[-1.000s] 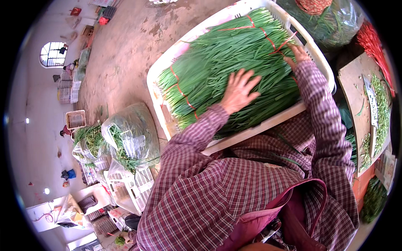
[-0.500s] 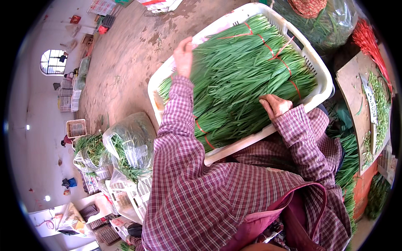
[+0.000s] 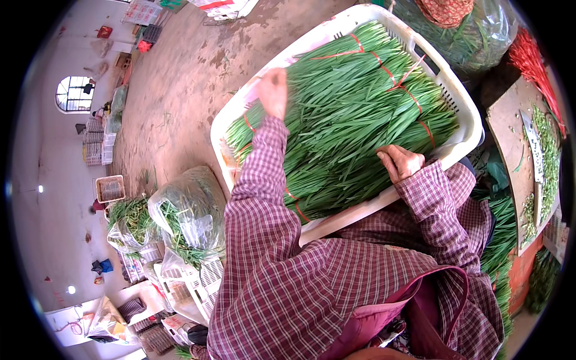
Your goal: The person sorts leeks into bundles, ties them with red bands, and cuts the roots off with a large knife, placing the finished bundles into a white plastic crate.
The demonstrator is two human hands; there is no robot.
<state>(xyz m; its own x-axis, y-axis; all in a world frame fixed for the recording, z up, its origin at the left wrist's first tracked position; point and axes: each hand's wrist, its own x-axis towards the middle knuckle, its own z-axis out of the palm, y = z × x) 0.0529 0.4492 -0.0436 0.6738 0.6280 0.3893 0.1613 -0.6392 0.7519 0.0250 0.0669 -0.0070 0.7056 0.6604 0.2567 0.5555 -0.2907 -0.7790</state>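
A white plastic crate rests tilted before me, filled with bundles of garlic chives bound by thin red ties. Over the crate's left side hangs my left hand, near the leaf tips and the rim. Its fingers are smeared and partly hidden, so their grip does not show. At the near right edge, my right hand lies low against the chives, thumb and fingers pinched together; what sits between the fingertips is too small to make out.
Clear bags of greens stand at the left and far right. Right of the crate, a board bears a long blade and trimmings; red ties hang beside it. More chives lie below the board.
My left hand has moved right and slightly down, from the crate's rim to over the chives. My right hand stays at the near edge, shifted a little with the view.
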